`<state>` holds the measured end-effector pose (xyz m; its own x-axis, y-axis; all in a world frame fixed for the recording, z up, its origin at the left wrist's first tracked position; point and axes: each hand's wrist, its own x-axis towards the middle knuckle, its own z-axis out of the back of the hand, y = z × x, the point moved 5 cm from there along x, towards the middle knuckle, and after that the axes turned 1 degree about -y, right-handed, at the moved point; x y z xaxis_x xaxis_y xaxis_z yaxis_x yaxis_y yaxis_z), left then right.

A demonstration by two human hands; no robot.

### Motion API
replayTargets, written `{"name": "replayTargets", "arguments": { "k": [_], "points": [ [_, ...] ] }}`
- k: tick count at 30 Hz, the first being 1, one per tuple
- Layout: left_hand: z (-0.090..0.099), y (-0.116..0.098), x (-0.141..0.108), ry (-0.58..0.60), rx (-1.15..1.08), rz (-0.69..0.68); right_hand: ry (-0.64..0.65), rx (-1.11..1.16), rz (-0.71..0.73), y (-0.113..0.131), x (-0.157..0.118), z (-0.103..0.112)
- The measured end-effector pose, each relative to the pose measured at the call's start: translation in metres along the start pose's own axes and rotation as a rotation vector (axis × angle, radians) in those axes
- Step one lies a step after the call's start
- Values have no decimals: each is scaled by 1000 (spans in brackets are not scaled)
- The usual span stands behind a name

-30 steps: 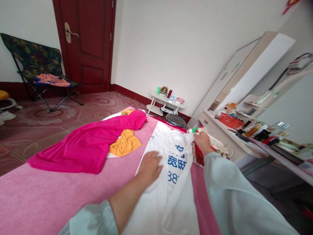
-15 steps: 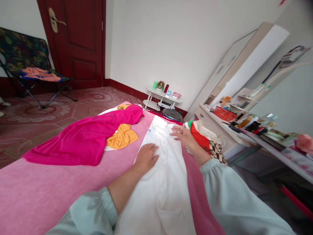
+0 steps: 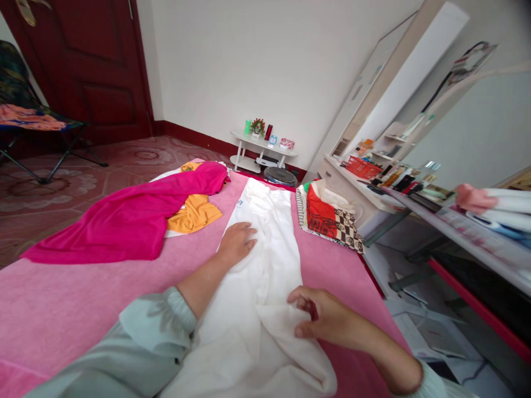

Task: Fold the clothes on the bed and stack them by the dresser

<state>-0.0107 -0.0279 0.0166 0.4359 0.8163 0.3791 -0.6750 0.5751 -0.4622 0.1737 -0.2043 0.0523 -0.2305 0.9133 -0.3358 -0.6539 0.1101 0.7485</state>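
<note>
A long white garment (image 3: 265, 260) lies lengthwise on the pink bed cover, its far end bunched and small dark lettering near its left edge. My left hand (image 3: 238, 243) rests flat on the garment's left side, fingers spread. At its right edge, closer to me, my right hand (image 3: 321, 318) is curved with thumb and fingers apart, touching or just over the cloth. The near part of the garment is loose and rumpled, with a fold bulging out below the right hand. Whether it is a top or trousers I cannot tell.
Left of the garment lie a magenta garment (image 3: 112, 215) and a yellow-orange one (image 3: 194, 213). A folded stack of patterned clothes (image 3: 329, 213) sits at right on the pink bed cover (image 3: 103, 298). Beyond are a small white table (image 3: 263, 142), a cluttered dresser (image 3: 365, 190) and a folding chair (image 3: 45, 124).
My right hand has come back toward me from the garment's far end to its near right edge. My left hand stays on the cloth. The view has turned somewhat to the right.
</note>
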Motion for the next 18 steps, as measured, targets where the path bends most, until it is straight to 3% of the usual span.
{"name": "replayTargets", "arguments": {
  "k": [3,9,11,15,16,18],
  "points": [
    [0,-1,-1,3,2,-8,-28,-45,-54,5,-15,-5],
    [1,-2,-3,-4,-42,-24,-109,35,12,50,-38,-24],
    [1,-2,-3,-4,-67,-30,-24,-15,47,55,-39,-41],
    [3,-4,-3,-10,-107,-34,334,-20,235,57,-34,-74],
    [3,-4,-2,-13,-116,-33,370,-13,253,59,-30,-75],
    [4,-5,-2,-21,-129,-32,326,-5,255,65,-14,-66]
  ]
}}
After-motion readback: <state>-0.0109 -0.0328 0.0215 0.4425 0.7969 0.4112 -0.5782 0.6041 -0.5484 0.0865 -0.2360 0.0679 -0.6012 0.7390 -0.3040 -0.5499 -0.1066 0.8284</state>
